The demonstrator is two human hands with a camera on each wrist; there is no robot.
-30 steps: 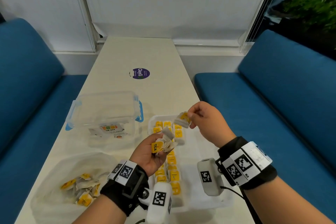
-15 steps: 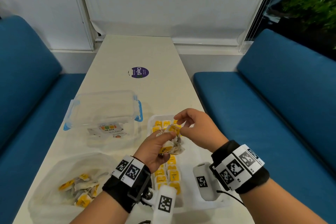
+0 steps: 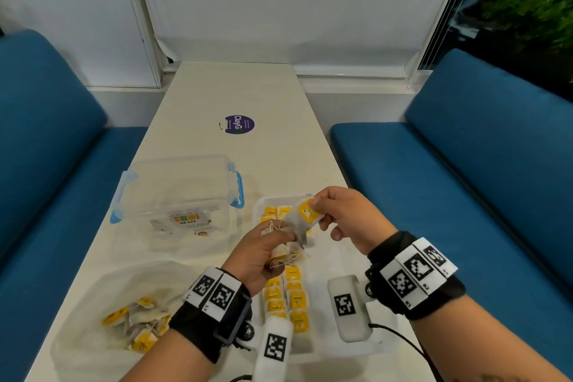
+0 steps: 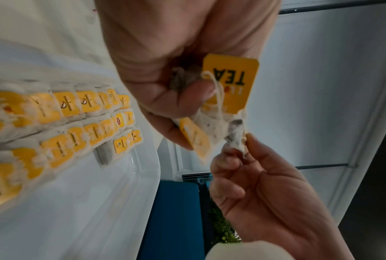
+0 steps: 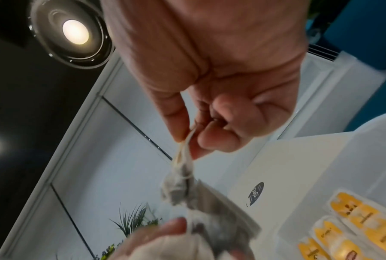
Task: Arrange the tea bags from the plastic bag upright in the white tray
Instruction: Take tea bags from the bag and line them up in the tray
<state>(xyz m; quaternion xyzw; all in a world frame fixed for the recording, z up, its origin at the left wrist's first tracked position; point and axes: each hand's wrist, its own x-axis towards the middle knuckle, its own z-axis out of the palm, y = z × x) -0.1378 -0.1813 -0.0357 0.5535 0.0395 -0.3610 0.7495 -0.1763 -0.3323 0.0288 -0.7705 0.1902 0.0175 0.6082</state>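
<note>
Yellow-tagged tea bag (image 3: 305, 214) pinched by right hand (image 3: 344, 220), separating from the bunch (image 3: 286, 253) clutched in left hand (image 3: 260, 257); next, stand it upright in white tray (image 3: 322, 353), twelve o'clock end.

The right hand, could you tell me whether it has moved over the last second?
Yes. The right hand has dropped slightly toward the left hand, now over the white tray's far end.

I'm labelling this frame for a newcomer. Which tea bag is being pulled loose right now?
Start at the white tray on the table. Above its far end, the right hand pinches one tea bag; unlike the clump in the left hand, it hangs alone.
</note>
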